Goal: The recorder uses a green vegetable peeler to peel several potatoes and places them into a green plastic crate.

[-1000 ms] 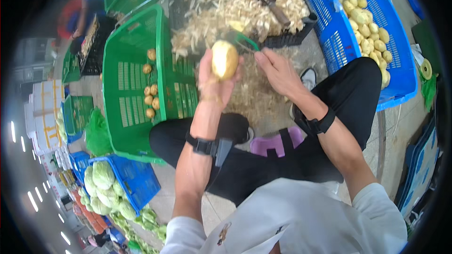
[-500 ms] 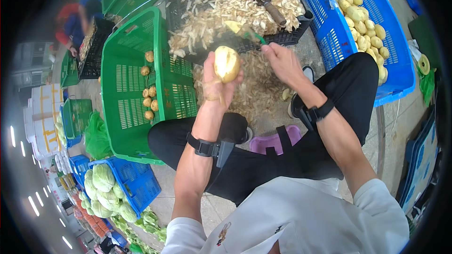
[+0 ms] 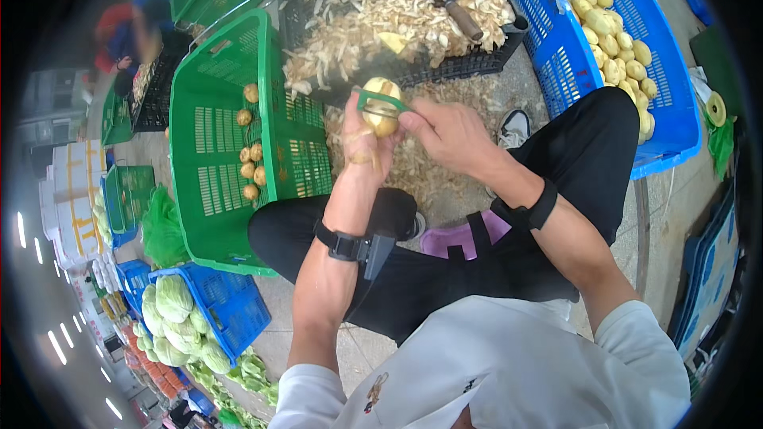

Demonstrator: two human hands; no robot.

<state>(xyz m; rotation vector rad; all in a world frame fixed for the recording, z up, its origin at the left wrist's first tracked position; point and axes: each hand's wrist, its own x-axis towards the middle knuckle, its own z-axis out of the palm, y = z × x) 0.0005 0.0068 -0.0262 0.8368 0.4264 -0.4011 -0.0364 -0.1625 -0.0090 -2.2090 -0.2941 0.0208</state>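
My left hand (image 3: 364, 143) is wrapped round a partly peeled potato (image 3: 383, 125), and a strip of peel clings to its wrist. In my right hand (image 3: 449, 135) is a green peeler (image 3: 383, 102), its blade lying across the potato's surface. Beyond both hands a black crate (image 3: 509, 46) holds a heap of peelings (image 3: 350, 32), with a knife (image 3: 457, 12) resting on top. To the left, a green crate (image 3: 214, 226) contains several unpeeled potatoes (image 3: 256, 152). Peeled potatoes (image 3: 608, 28) fill part of a blue crate (image 3: 675, 155) at the right.
Peelings (image 3: 437, 183) litter the floor between my feet. A pink stool (image 3: 445, 242) is under me. Cabbages (image 3: 179, 322) sit by a blue crate (image 3: 238, 310) at lower left. Another person (image 3: 119, 36) works at far left beside a black crate (image 3: 147, 103).
My right hand has moved left and nearer, bringing the peeler from above the peelings crate onto the potato. The left hand keeps its hold in about the same place.
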